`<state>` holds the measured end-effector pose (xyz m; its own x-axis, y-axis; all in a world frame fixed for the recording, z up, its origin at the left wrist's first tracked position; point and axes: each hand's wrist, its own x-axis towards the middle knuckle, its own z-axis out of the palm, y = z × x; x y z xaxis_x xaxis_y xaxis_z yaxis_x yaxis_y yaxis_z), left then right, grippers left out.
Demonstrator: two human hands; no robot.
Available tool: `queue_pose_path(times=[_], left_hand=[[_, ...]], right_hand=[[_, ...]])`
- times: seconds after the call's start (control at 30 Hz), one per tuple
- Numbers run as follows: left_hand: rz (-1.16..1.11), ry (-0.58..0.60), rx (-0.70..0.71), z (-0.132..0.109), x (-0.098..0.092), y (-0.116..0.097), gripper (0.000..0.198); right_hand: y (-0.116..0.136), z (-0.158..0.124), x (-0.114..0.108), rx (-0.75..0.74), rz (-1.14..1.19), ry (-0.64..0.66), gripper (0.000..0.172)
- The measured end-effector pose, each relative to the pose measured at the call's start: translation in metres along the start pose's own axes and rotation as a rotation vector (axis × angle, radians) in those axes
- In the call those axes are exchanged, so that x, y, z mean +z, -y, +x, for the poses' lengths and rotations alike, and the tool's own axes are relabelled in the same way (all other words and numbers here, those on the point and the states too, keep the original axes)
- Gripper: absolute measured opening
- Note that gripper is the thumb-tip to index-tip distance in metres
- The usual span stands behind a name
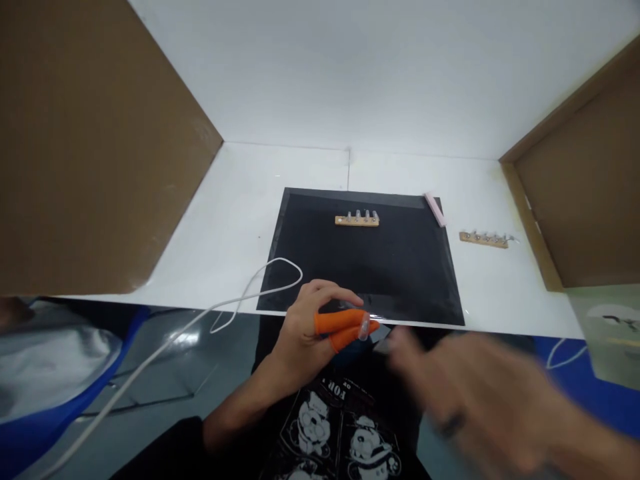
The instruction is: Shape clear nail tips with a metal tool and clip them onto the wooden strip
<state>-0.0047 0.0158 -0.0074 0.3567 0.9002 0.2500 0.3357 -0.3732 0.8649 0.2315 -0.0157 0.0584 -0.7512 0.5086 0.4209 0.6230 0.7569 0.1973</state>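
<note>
My left hand [307, 333] is at the table's front edge, with orange finger cots [340, 323] on two fingers. Those fingertips pinch a small clear piece [365, 328], glassy or plastic. To its right is my right hand [480, 393], smeared by motion, its fingers drawn together at the tip. A pale, thin thing [383, 344] shows at those fingertips, too blurred to name. On the black mat [390, 267] beyond lies a wooden strip [357, 221] with several similar small clear pieces standing on it.
A second wooden strip [484, 240] with several small metallic-looking bits lies on the white table [510, 287] at right. A pink bar [435, 209] rests on the mat's far right corner. One white cable [240, 300] loops over the front edge. Brown panels [90, 153] flank the table.
</note>
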Motion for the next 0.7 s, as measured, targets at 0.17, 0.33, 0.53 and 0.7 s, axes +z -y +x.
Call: queue_pose_path(times=[0.17, 0.33, 0.53, 0.7], left_hand=[[0.010, -0.007, -0.009, 0.002, -0.001, 0.000, 0.015], [0.014, -0.004, -0.031, 0.001, -0.002, 0.003, 0.015], [0.014, 0.004, -0.017, 0.002, -0.001, 0.005, 0.014], [0.018, 0.002, -0.031, 0.003, -0.001, 0.005, 0.016]], right_hand=[[0.006, -0.011, -0.003, 0.022, -0.023, -0.009, 0.044], [-0.001, -0.017, -0.004, 0.048, -0.064, -0.023, 0.043], [0.021, -0.008, 0.017, -0.214, -0.019, -0.013, 0.027], [0.032, 0.001, 0.025, -0.241, 0.029, -0.028, 0.027]])
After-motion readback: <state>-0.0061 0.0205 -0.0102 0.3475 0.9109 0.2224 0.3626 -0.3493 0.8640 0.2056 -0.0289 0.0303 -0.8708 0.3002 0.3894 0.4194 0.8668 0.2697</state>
